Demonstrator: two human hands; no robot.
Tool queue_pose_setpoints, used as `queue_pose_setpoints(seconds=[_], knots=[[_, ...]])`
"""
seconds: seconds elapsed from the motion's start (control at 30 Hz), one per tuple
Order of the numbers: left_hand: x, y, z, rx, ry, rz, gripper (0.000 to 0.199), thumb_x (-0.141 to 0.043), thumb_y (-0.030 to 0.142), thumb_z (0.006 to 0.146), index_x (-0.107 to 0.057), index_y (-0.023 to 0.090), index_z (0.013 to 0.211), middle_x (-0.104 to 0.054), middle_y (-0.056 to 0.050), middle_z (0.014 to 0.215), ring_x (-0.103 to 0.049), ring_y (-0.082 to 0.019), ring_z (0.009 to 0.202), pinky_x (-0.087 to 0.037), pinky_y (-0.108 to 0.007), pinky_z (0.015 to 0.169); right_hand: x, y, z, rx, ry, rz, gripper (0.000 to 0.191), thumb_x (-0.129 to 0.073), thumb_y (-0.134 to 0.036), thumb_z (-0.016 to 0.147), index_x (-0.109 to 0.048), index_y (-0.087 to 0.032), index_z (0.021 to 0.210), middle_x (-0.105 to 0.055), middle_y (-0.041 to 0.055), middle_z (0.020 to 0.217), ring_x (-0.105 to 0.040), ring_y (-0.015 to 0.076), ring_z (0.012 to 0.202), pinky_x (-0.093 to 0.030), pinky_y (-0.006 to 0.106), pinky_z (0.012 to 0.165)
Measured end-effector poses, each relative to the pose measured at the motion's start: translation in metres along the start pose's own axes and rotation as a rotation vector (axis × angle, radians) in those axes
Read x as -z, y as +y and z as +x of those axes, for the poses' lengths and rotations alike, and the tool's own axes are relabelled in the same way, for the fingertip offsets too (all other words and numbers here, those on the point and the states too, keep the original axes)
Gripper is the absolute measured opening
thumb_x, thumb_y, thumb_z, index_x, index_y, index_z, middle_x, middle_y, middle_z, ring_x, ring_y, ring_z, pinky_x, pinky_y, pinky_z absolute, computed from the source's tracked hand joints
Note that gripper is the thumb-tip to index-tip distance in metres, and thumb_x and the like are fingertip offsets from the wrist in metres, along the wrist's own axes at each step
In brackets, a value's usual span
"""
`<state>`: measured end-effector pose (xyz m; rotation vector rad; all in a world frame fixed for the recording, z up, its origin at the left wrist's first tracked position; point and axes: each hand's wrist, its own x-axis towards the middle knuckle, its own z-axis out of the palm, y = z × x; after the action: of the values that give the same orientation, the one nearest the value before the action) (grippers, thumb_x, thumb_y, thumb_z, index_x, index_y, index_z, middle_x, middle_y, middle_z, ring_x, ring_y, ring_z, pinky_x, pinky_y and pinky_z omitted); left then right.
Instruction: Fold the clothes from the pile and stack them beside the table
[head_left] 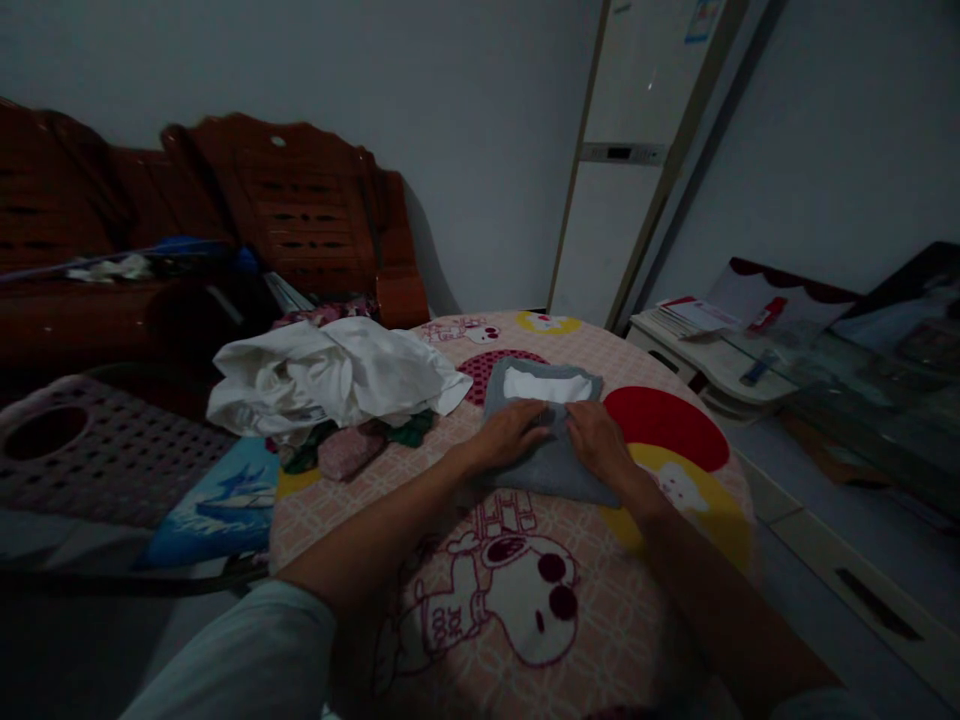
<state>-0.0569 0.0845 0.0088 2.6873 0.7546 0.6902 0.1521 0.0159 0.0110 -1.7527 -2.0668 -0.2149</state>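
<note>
A folded grey garment [547,480] lies on the round table, with a white patch [547,386] showing inside its far end. My left hand [511,434] rests on its left half, fingers bent at the fold just below the white patch. On the right half, my right hand [598,436] has its fingers closed on the same fold. The two hands are a small gap apart. Left of them, a crumpled white cloth [337,375] is heaped on the table, over a pinkish bundle [351,452] and some dark green fabric [411,429].
The table wears a patterned cloth [442,500]. A woven chair [112,450] with a blue cushion [217,505] stands at left, a carved wooden sofa [292,200] behind it. At right is a glass-topped stand [825,375]; a tall white air conditioner [615,220] stands at the back.
</note>
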Motion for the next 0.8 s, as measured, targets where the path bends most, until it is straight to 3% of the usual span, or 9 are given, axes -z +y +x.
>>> queue_pose_setpoints(seconds=[0.07,0.2,0.4,0.53,0.67,0.8], knots=[[-0.01,0.006,-0.007,-0.004,-0.099,0.023,0.053,-0.042,0.044,0.097,-0.042,0.019,0.145,-0.049,-0.013,0.147,-0.044,-0.026,0.136,-0.034,-0.048,0.115,-0.016,-0.001,-0.002,0.081,-0.04,0.114,0.04,-0.038,-0.028,0.096,-0.059,-0.015,0.126,-0.061,0.0156,0.129,-0.053,0.0287,0.123,-0.041,0.047,0.105],[-0.019,0.006,-0.013,0.028,-0.217,0.08,0.059,-0.032,0.049,0.1,-0.033,0.018,0.151,-0.038,-0.014,0.154,-0.031,-0.027,0.145,-0.023,-0.053,0.118,-0.043,0.008,-0.006,0.082,-0.065,0.196,0.047,-0.035,-0.033,0.097,-0.056,-0.011,0.133,-0.055,0.0184,0.138,-0.047,0.0289,0.132,-0.036,0.05,0.112],[-0.009,-0.009,-0.01,0.062,-0.102,0.133,0.063,-0.032,0.052,0.099,-0.029,0.02,0.153,-0.023,-0.015,0.16,-0.022,-0.028,0.148,-0.023,-0.049,0.118,-0.048,0.013,-0.011,0.029,0.018,0.191,0.051,-0.038,-0.041,0.097,-0.053,-0.015,0.138,-0.053,0.0154,0.142,-0.043,0.0318,0.136,-0.034,0.055,0.113],[-0.004,-0.019,-0.009,0.1,-0.224,0.177,0.059,-0.027,0.05,0.101,-0.033,0.019,0.151,-0.03,-0.014,0.158,-0.028,-0.029,0.146,-0.022,-0.05,0.117,-0.049,0.013,-0.012,-0.006,0.006,0.214,0.054,-0.039,-0.045,0.097,-0.053,-0.014,0.138,-0.051,0.0171,0.143,-0.043,0.0354,0.135,-0.033,0.059,0.113],[-0.005,-0.019,-0.01,0.106,-0.221,0.191,0.059,-0.027,0.051,0.101,-0.033,0.021,0.151,-0.028,-0.013,0.159,-0.027,-0.029,0.146,-0.022,-0.05,0.117,-0.05,0.013,-0.012,-0.024,-0.007,0.207,0.052,-0.037,-0.043,0.097,-0.051,-0.016,0.14,-0.051,0.014,0.144,-0.041,0.031,0.138,-0.031,0.054,0.116],[-0.01,-0.021,-0.01,0.174,-0.118,0.19,0.067,-0.029,0.054,0.099,-0.026,0.016,0.154,-0.023,-0.017,0.16,-0.025,-0.029,0.147,-0.023,-0.047,0.117,-0.049,0.013,-0.012,-0.058,-0.03,0.166,0.053,-0.041,-0.042,0.097,-0.052,-0.012,0.139,-0.049,0.0159,0.146,-0.039,0.0307,0.139,-0.03,0.05,0.117]])
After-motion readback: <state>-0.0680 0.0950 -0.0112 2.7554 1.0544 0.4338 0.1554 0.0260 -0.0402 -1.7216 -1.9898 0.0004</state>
